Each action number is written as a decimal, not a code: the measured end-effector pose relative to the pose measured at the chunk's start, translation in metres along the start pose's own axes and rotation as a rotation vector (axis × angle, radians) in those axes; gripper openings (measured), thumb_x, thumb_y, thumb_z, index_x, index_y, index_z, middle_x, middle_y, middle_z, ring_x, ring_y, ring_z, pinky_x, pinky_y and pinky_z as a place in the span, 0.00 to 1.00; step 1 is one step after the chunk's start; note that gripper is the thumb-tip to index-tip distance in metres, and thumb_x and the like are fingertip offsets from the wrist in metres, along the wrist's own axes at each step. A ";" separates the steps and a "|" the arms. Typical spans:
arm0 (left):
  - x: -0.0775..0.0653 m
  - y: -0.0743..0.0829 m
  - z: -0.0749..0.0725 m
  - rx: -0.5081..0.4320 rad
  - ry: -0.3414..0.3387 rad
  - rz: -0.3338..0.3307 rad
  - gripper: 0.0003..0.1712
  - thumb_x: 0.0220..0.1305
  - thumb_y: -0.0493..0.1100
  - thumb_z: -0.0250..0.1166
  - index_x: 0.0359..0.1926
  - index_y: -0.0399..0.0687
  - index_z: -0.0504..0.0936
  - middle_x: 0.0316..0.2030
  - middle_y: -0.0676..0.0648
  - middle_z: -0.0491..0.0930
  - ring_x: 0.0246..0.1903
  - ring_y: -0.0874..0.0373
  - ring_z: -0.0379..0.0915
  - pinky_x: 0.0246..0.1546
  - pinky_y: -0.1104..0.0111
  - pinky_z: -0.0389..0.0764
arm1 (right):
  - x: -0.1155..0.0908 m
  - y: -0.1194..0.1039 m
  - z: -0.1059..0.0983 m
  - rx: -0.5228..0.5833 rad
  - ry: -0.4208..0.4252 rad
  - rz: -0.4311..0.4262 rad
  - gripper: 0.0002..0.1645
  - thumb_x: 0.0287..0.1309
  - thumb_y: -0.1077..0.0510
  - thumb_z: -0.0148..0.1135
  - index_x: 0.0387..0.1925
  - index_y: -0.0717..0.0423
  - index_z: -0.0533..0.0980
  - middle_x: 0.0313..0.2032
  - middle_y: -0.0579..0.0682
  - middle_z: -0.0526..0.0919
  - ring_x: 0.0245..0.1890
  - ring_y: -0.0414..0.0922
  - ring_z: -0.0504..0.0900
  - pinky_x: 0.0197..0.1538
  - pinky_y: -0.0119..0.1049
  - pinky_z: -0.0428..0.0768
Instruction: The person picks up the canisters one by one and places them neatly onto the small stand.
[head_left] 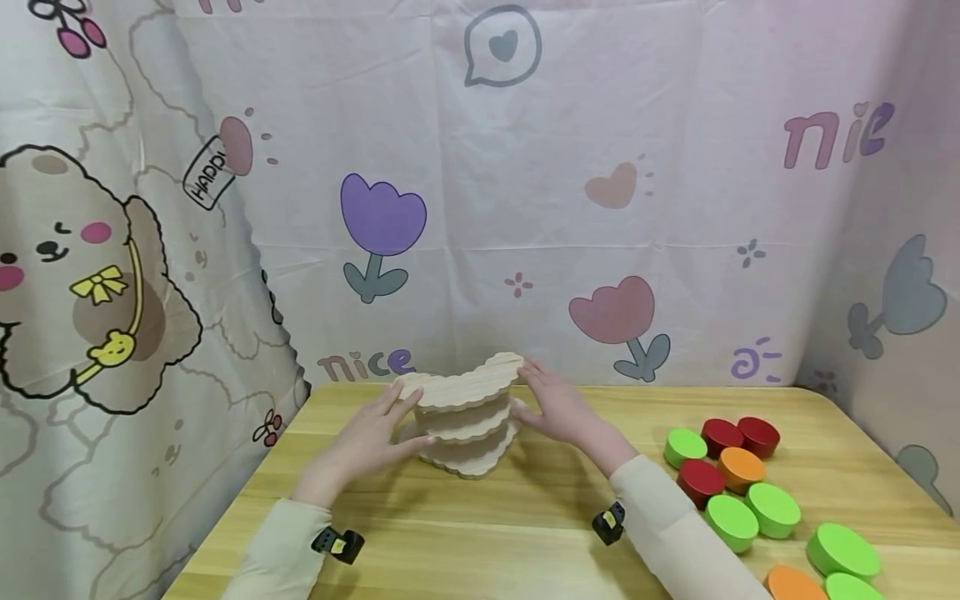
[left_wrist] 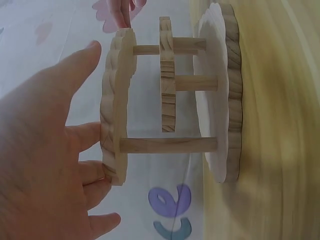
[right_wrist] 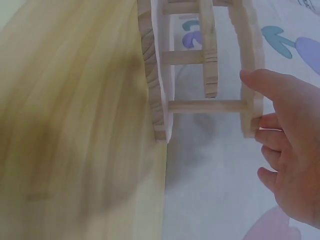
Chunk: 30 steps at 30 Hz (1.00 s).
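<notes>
A pale wooden tiered stand (head_left: 467,422) with scalloped shelves stands upright near the back of the table, its shelves joined by round dowels (left_wrist: 167,145). My left hand (head_left: 367,437) lies at the left end of the top shelf (left_wrist: 114,107). Its fingertips touch that shelf, while the left thumb (left_wrist: 84,57) reaches out straight, apart from the wood. At the opposite end, my right hand (head_left: 564,408) grips the top shelf, thumb (right_wrist: 257,80) over its near edge and fingers at its tip. Parts of the fingers are hidden behind the shelf.
Several green discs (head_left: 731,523), several red discs (head_left: 701,483) and orange discs (head_left: 742,469) are spread along the table's right side. A printed curtain (head_left: 495,208) hangs right behind the table's back edge. Another curtain panel (head_left: 225,333) hangs along the left.
</notes>
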<state>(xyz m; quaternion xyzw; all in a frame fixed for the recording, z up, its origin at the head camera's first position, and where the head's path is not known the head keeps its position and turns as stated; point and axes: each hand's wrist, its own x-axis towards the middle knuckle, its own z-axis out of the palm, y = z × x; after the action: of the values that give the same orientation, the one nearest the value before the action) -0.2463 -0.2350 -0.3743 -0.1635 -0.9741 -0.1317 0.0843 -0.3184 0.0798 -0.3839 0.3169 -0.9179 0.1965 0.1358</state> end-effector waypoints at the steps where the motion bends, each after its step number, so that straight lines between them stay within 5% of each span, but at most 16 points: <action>1: 0.002 0.002 0.001 0.004 0.000 0.010 0.50 0.60 0.75 0.55 0.76 0.56 0.56 0.77 0.39 0.43 0.74 0.36 0.47 0.71 0.41 0.58 | -0.002 0.002 -0.001 -0.003 0.008 0.008 0.45 0.59 0.46 0.66 0.68 0.68 0.63 0.71 0.64 0.62 0.74 0.60 0.57 0.74 0.55 0.60; 16: 0.032 0.030 0.016 -0.021 -0.040 0.085 0.49 0.60 0.73 0.56 0.76 0.59 0.55 0.77 0.39 0.45 0.75 0.39 0.45 0.73 0.44 0.56 | -0.038 0.025 -0.020 0.004 0.032 0.125 0.45 0.59 0.46 0.65 0.69 0.66 0.61 0.72 0.64 0.61 0.74 0.60 0.55 0.73 0.58 0.60; 30: 0.043 0.059 0.021 -0.004 -0.086 0.118 0.49 0.60 0.73 0.56 0.76 0.60 0.54 0.77 0.39 0.45 0.75 0.41 0.46 0.73 0.47 0.57 | -0.066 0.039 -0.032 -0.063 0.081 0.165 0.45 0.57 0.46 0.67 0.68 0.66 0.64 0.70 0.63 0.65 0.73 0.61 0.58 0.70 0.59 0.65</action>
<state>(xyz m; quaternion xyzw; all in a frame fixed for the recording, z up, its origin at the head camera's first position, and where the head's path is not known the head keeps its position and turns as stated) -0.2690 -0.1619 -0.3719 -0.2263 -0.9652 -0.1211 0.0497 -0.2887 0.1574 -0.3913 0.2274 -0.9403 0.1909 0.1662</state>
